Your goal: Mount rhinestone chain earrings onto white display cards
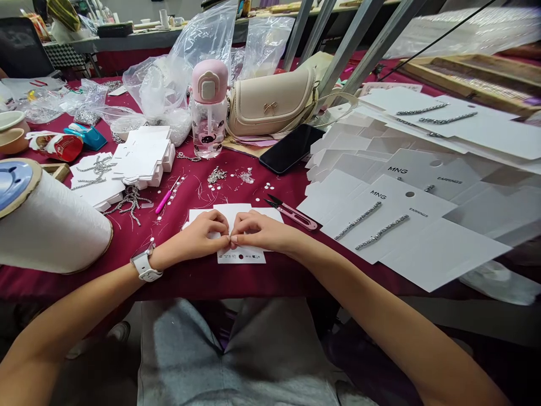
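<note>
The white card (240, 256) lies flat on the burgundy tablecloth (203, 282), directly before me at the near edge of the table. My left hand (192, 235) and right hand (262, 232) rest on it, both nearly closed, with the fingers curled inward and the fingertips (228, 239) meeting at its centre. The fingers conceal the contact point, so I cannot tell whether either hand has hold of the card or of a smaller item.

The thread snips (291, 213) lie just right of my right hand, apparently placed for ready reach. To the left are a pink-handled tool (165, 197), loose silver chain (129, 202), and a stack of die-cut white cards (143, 155). Printed MNG earring cards (380, 217) spread across the right side, probably laid out singly to keep them visible. A large white spool (46, 223) is cut off by the left frame edge. The far-right items are blurred.
</note>
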Motion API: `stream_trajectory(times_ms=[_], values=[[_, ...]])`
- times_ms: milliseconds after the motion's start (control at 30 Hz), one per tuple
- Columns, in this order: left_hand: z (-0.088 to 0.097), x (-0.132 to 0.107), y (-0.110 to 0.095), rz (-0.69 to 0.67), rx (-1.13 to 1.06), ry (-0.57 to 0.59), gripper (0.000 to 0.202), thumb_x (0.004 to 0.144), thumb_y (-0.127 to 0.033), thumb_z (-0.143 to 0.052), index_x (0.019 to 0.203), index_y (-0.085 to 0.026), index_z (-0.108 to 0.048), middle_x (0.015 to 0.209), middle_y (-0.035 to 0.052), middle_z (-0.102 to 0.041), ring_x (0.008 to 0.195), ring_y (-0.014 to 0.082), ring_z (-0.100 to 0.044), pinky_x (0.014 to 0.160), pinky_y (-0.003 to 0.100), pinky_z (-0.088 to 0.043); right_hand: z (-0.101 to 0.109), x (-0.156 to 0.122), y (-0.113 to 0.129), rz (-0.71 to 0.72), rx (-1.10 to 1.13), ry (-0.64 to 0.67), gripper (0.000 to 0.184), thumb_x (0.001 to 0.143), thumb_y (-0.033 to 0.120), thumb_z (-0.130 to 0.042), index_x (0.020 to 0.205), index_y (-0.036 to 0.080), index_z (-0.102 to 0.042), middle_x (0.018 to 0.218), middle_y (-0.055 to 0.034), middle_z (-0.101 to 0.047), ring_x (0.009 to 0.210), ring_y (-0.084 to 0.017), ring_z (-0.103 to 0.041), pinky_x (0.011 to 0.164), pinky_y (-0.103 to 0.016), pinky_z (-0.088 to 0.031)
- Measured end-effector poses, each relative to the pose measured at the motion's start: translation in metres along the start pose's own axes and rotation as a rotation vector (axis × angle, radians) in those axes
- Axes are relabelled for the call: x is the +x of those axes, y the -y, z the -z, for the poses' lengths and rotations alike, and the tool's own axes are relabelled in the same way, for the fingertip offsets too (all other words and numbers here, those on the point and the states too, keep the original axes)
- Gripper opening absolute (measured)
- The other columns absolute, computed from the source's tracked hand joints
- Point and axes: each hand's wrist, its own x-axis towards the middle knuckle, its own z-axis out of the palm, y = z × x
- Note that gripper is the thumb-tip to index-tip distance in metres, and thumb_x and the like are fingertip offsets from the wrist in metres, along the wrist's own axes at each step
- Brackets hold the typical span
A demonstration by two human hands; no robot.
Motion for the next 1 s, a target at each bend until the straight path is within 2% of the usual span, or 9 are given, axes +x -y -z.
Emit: stream_trajectory(times_ms=[300, 533, 700, 800, 833, 867, 900, 933, 1000], values=[[0.0, 0.0, 0.001, 0.005, -0.005, 0.003, 0.022, 0.079, -0.025, -0.049, 0.067, -0.014, -0.064, 0.089, 0.0048, -0.051, 0.088, 0.0136, -0.05, 0.085, 0.026, -0.038, -0.001, 0.0, -0.002, -0.022, -0.026, -0.005, 0.018, 0.074, 0.029, -0.054, 0.068, 0.02, -0.068, 0.081, -0.0043, -0.053, 0.095, -0.021, -0.041, 0.088, -0.035, -0.031], [0.0, 0.0, 0.0, -0.018, 0.029, 0.005, 0.025, 0.082, -0.025, -0.046, 0.067, -0.015, -0.064, 0.089, 0.0044, -0.05, 0.089, 0.0136, -0.048, 0.086, 0.027, -0.038, -0.002, -0.005, -0.001, 0.06, -0.091, -0.082, 0.02, 0.076, 0.03, -0.051, 0.066, 0.02, -0.066, 0.08, -0.0036, -0.057, 0.09, -0.018, -0.046, 0.084, -0.033, -0.033], [-0.001, -0.001, 0.003, -0.053, 0.062, -0.035, 0.022, 0.082, -0.021, -0.045, 0.07, -0.014, -0.062, 0.088, 0.004, -0.051, 0.087, 0.0131, -0.048, 0.084, 0.026, -0.038, -0.004, -0.017, 0.007, 0.252, -0.263, -0.335, 0.022, 0.08, 0.028, -0.045, 0.069, 0.016, -0.061, 0.069, -0.004, -0.06, 0.068, -0.014, -0.05, 0.069, -0.03, -0.037], [-0.002, -0.003, 0.005, -0.087, 0.057, -0.049, 0.021, 0.082, -0.022, -0.045, 0.073, -0.013, -0.061, 0.089, 0.0047, -0.052, 0.087, 0.0132, -0.048, 0.083, 0.025, -0.038, -0.009, -0.035, 0.026, 0.529, -0.437, -0.452, 0.018, 0.081, 0.025, -0.044, 0.082, 0.019, -0.061, 0.077, -0.0038, -0.063, 0.074, -0.015, -0.053, 0.074, -0.032, -0.035], [-0.002, -0.003, 0.005, -0.097, 0.057, -0.052, 0.02, 0.082, -0.021, -0.045, 0.074, -0.012, -0.061, 0.089, 0.0049, -0.051, 0.088, 0.0133, -0.048, 0.084, 0.026, -0.038, -0.011, -0.043, 0.035, 0.663, -0.439, -0.434, 0.018, 0.081, 0.023, -0.045, 0.087, 0.021, -0.061, 0.08, -0.0026, -0.064, 0.076, -0.015, -0.053, 0.076, -0.031, -0.036], [-0.002, -0.004, 0.005, -0.103, 0.06, -0.054, 0.02, 0.082, -0.021, -0.045, 0.074, -0.012, -0.06, 0.089, 0.005, -0.051, 0.088, 0.0134, -0.047, 0.085, 0.026, -0.038, -0.013, -0.053, 0.044, 0.782, -0.439, -0.348, 0.018, 0.08, 0.025, -0.046, 0.091, 0.025, -0.06, 0.083, -0.0007, -0.064, 0.076, -0.013, -0.053, 0.078, -0.03, -0.037], [-0.001, -0.004, 0.006, -0.105, 0.064, -0.054, 0.019, 0.082, -0.021, -0.045, 0.073, -0.012, -0.059, 0.09, 0.0051, -0.051, 0.088, 0.0135, -0.047, 0.085, 0.026, -0.037, -0.015, -0.063, 0.053, 0.823, -0.419, -0.289, 0.017, 0.08, 0.026, -0.048, 0.091, 0.027, -0.06, 0.08, 0.0012, -0.064, 0.071, -0.012, -0.053, 0.081, -0.03, -0.037], [-0.001, -0.004, 0.006, -0.104, 0.068, -0.052, 0.019, 0.082, -0.021, -0.045, 0.072, -0.012, -0.059, 0.09, 0.005, -0.051, 0.088, 0.0135, -0.047, 0.086, 0.027, -0.037, -0.018, -0.074, 0.061, 0.849, -0.342, -0.319, 0.013, 0.08, 0.029, -0.048, 0.084, 0.028, -0.061, 0.072, 0.0037, -0.063, 0.064, -0.01, -0.051, 0.079, -0.026, -0.039], [-0.001, -0.004, 0.006, -0.099, 0.069, -0.046, 0.019, 0.081, -0.021, -0.045, 0.071, -0.013, -0.059, 0.09, 0.0047, -0.05, 0.088, 0.0134, -0.047, 0.086, 0.027, -0.037, -0.024, -0.092, 0.071, 0.825, -0.283, -0.219, 0.01, 0.078, 0.032, -0.051, 0.082, 0.032, -0.06, 0.068, 0.0076, -0.062, 0.06, -0.008, -0.051, 0.076, -0.021, -0.043]])
